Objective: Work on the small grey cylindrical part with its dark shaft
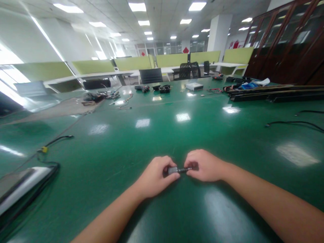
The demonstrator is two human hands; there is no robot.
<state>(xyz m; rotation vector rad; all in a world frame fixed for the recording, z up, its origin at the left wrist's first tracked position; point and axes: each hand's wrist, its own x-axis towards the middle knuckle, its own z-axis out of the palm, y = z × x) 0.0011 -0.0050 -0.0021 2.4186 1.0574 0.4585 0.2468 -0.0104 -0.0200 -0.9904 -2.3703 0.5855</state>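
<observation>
A small grey cylindrical piece with a thinner dark shaft (173,170) lies level between my two hands, just above or on the green tabletop (162,135). Around its thick grey end, the thumb and fingers of my left hand (158,175) are closed. My right hand (204,166) pinches the thin end of the shaft between thumb and fingertips. The fingers cover both ends of the piece, and its exact kind cannot be made out.
At the left edge lies a white-and-dark flat device (37,175) with a black cable (59,139) nearby. More cables (293,123) lie at right. Farther back are a grey box (194,86), long black bars (268,94), a tool (142,88) and a pile of parts (101,96).
</observation>
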